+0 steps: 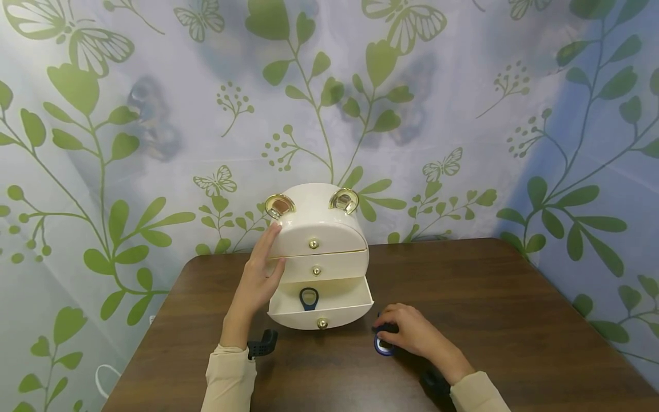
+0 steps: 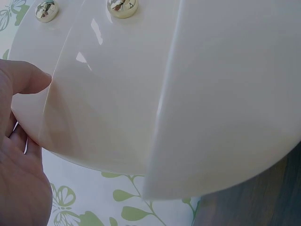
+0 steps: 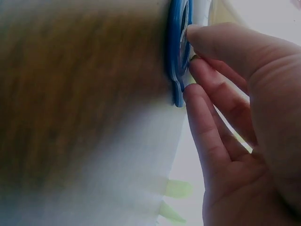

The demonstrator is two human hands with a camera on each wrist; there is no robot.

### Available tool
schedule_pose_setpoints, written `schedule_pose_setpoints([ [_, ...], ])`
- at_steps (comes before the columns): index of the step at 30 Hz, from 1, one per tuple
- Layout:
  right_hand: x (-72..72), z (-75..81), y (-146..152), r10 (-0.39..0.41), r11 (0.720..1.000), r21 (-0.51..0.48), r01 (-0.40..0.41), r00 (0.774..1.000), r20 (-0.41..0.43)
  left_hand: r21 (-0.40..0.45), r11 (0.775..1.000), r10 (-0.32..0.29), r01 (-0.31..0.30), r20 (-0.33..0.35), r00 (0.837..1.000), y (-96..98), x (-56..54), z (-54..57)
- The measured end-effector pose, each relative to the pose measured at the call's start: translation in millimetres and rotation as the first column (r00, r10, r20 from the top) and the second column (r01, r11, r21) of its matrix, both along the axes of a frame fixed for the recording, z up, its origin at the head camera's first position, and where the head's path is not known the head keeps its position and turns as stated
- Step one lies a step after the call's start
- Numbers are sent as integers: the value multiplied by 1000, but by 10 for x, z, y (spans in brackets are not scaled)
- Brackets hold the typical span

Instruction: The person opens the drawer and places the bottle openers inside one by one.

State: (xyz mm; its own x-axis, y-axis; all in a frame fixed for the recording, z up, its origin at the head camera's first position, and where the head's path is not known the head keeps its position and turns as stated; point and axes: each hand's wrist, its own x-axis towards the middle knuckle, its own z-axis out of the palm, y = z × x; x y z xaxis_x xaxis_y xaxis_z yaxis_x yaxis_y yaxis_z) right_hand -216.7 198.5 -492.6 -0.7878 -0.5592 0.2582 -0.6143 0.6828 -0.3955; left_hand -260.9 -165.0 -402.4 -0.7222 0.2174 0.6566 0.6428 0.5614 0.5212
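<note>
A white mini drawer cabinet (image 1: 319,229) with gold ears and gold knobs stands on the table. Its bottom drawer (image 1: 355,294) is pulled out, and a dark blue ring-shaped tool (image 1: 309,306) with a short handle lies inside. My left hand (image 1: 257,280) rests against the cabinet's left side with fingers extended. In the left wrist view its thumb (image 2: 33,77) touches the front by a drawer seam. To the right of the drawer, my right hand (image 1: 407,332) pinches a similar blue ring-shaped tool (image 3: 175,47) low over the table, with thumb and fingertips on its upper face.
The brown wooden table (image 1: 515,320) stretches out on both sides of the cabinet. Behind it hangs a pale curtain (image 1: 453,74) with green leaves and butterflies. The upper two drawers (image 1: 293,269) are closed. A white loop of cord (image 1: 103,380) shows beyond the table's left edge.
</note>
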Motion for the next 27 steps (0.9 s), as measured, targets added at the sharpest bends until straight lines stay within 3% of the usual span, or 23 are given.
schedule_pose_setpoints([
  [5,-14,6,16,-16,999,-45,18,998,57,3,1000,-3,3,1,1000,0,-4,-3],
  [11,-24,-36,60,-83,990,-105,97,988,130,6,1000,-11,11,0,1000,3,-12,-19],
  [19,-43,-34,90,-129,983,-113,148,978,162,-3,1000,-6,6,-16,1000,2,-7,-12],
  [27,-64,-48,106,-100,985,-121,120,981,164,0,1000,-5,5,-17,1000,0,2,-2],
])
